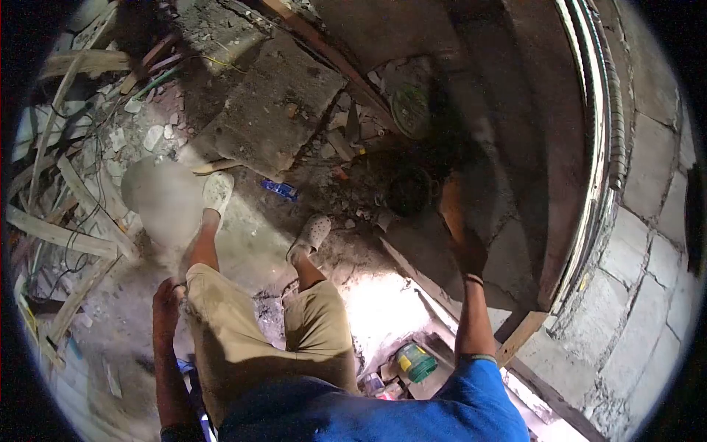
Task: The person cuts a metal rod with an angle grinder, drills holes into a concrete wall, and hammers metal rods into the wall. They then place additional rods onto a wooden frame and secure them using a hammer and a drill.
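Note:
I stand on dusty ground in khaki shorts, a blue shirt and pale clogs [218, 190]. My left hand [166, 297] hangs beside my left thigh with its fingers curled in; I see nothing in it. My right hand [469, 253] reaches forward and lies against a grey concrete slab [515, 250] in deep shadow. A brownish shape [449, 200] runs on past its fingers, and I cannot tell whether it is part of the hand or something held. A band sits on that wrist.
Broken planks [59, 236], wires and rubble cover the left side. A cracked concrete slab [272, 103] lies ahead, with a blue wrapper [279, 189] near my feet. A green can [416, 362] sits low by my right side. A block wall [648, 243] and bundled pipes [600, 110] run along the right.

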Motion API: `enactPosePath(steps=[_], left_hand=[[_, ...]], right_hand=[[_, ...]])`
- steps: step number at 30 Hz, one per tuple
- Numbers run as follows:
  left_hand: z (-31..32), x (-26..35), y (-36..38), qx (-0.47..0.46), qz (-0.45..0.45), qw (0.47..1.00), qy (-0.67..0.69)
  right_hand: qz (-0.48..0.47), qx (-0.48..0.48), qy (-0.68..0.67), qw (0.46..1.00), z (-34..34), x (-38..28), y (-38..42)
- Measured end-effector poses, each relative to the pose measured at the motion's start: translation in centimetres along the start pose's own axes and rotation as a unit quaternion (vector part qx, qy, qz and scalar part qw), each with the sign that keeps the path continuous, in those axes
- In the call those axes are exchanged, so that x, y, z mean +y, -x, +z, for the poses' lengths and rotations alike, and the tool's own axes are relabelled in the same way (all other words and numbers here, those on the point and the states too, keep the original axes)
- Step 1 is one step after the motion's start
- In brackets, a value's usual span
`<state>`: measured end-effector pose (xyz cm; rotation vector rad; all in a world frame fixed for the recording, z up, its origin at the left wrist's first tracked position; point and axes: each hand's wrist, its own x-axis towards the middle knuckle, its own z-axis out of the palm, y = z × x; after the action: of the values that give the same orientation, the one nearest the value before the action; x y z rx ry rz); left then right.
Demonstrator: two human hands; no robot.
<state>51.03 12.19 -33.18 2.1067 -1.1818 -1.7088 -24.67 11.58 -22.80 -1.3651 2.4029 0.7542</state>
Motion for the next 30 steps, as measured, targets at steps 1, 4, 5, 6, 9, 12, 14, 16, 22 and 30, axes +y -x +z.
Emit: enactPosePath(steps=[1,4,5,6,9,12,14,16,22,30], left_hand=[[0.2,0.6,0.0,-0.019,-0.013,0.999,0.027],[3.3,4.5,-1.1,-0.103,0.033,0.991,0.079],[5.2,5.8,-1.0,-0.151,0.007,0.976,0.155],[7.4,7.6,-0.8,-0.197,-0.018,0.953,0.228],[14.4,18.2,-0.6,-0.328,-0.041,0.928,0.17],[22.4,22.7,-1.4,-0.387,-0.111,0.901,0.163],[30.5,18.3,-4.7,-0.404,-0.198,0.874,0.182],[34.5,18.1,-6.4,-0.503,-0.284,0.75,0.321],[40.9,11.9,-7.1,-0.295,-0.338,0.724,0.524],[38.8,13.4,-11.4,-0.345,-0.257,0.73,0.531]], right_hand=[[0.092,-0.012,-0.111,0.989,0.0,0.6,2.1],[0.195,-0.024,-0.199,0.96,0.1,0.2,6.8],[0.206,-0.027,-0.18,0.962,0.0,-0.7,8.0],[0.215,-0.029,-0.164,0.962,0.0,-0.9,9.0],[0.114,-0.033,-0.117,0.986,-0.1,-2.1,9.9],[-0.019,-0.069,-0.165,0.984,-1.0,-4.8,9.9],[-0.074,-0.14,-0.132,0.979,-0.2,-6.6,9.6],[-0.206,-0.15,-0.209,0.944,0.5,-8.8,9.2],[-0.201,-0.288,-0.32,0.88,2.6,-10.7,6.3],[0.417,-0.304,-0.479,0.71,20.3,-1.9,-3.9]])
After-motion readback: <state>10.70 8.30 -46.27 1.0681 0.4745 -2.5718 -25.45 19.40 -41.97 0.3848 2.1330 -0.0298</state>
